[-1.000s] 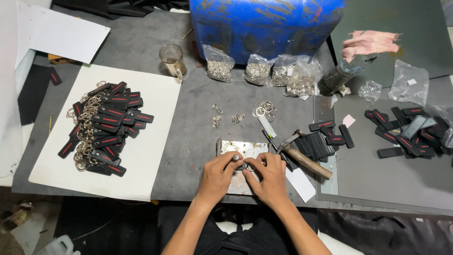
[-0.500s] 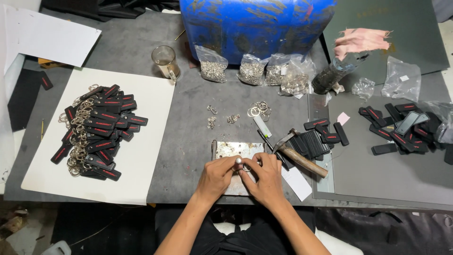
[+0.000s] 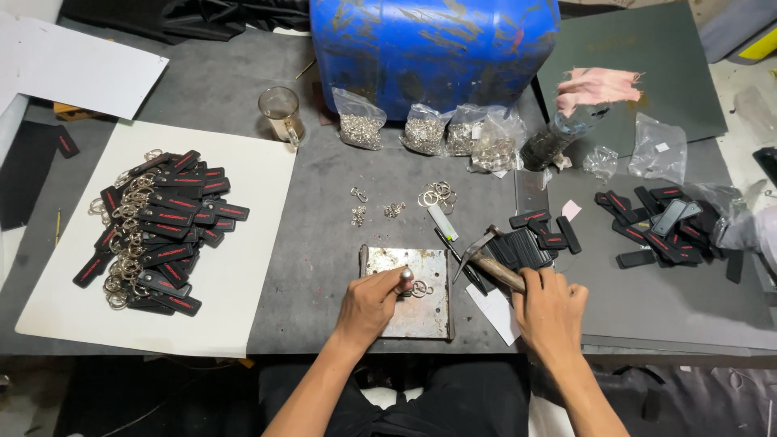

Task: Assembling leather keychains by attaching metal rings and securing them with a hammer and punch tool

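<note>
My left hand [image 3: 371, 304] holds a small metal punch [image 3: 405, 276] upright on a square steel plate [image 3: 421, 307] near the table's front edge, its tip by a key ring piece [image 3: 419, 289]. My right hand [image 3: 550, 307] closes around the wooden handle of a hammer [image 3: 486, 257] that lies just right of the plate, its head pointing toward the plate. A small stack of black rubber tags [image 3: 538, 236] lies behind the hammer.
A heap of finished black key tags with rings [image 3: 158, 226] lies on a white sheet [image 3: 251, 267] at left. Loose rings [image 3: 437, 194], bags of metal parts [image 3: 360, 129], a glass mug [image 3: 281, 113] and a blue drum [image 3: 433, 48] stand behind. More black tags [image 3: 664, 222] lie at right.
Both hands were together on the plate. My right hand has since moved right and taken hold of the hammer handle, while the left stays on the plate with the punch.
</note>
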